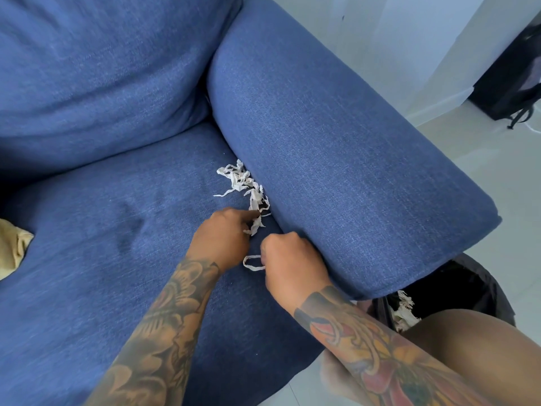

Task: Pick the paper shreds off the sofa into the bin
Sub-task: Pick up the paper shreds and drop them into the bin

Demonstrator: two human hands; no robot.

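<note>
- the left hand pinches the near end of the paper shreds between its fingers; the strands are thin and tangled, so i judge a quick pull could snap them and leave the far part on the seat.
- the right hand is curled tight, with a loop of shred sticking out of its left side; the loop hangs loose, so it could slip out and fall on the way across.
- the shreds lie on the sofa seat, along the crease where the seat meets the armrest; a careless sweep could push strands down into that crease, where they would be hard to reach.
- the bin stands on the floor to the right, beyond the near end of the armrest and partly hidden by it; a drop made short or blind could land shreds on the floor or the armrest.
- a clump of shreds lies at the bin's near rim, and whether it is fully inside i cannot tell; it could tip out if knocked.
- count: two hands, one sofa, one bin, one main tangle of shreds on the seat whose single strands are too many and too tangled to count, one loop in the right hand, one clump at the bin, and one yellow cloth at the left edge.
</note>
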